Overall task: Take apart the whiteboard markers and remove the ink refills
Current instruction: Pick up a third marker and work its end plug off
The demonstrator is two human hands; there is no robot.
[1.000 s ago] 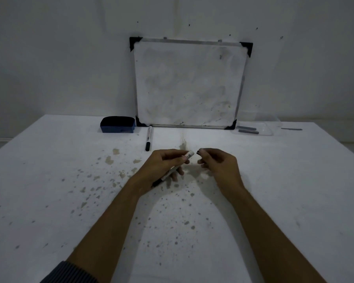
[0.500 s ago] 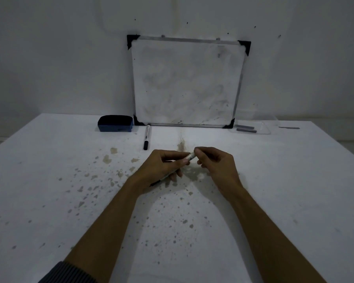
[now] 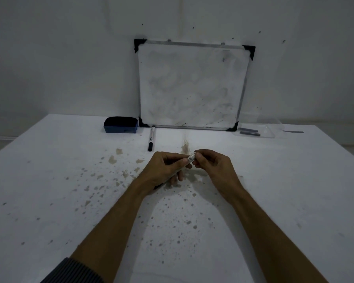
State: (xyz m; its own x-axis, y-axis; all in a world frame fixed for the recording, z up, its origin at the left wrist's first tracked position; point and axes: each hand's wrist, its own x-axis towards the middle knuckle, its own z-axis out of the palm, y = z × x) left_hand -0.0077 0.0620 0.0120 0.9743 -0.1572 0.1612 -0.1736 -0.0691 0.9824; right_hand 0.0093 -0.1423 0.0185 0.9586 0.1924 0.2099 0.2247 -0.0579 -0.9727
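My left hand (image 3: 166,168) grips a white whiteboard marker (image 3: 190,157) by its barrel, above the middle of the table. Only the marker's upper end shows past my fingers; its dark lower end pokes out under the palm. My right hand (image 3: 212,165) pinches that upper end with thumb and forefinger. A second marker (image 3: 151,138), white with a black cap, lies on the table beyond my left hand. Two dark grey refills (image 3: 249,132) lie in a clear tray (image 3: 271,132) at the back right.
A small whiteboard (image 3: 192,86) leans against the wall at the table's back edge. A dark blue eraser (image 3: 121,125) sits to its left. A thin grey stick (image 3: 293,131) lies right of the tray. Brown stains speckle the white table (image 3: 49,180).
My right hand has closed the small gap and now pinches the marker's end. Both hands stay at about the same spot.
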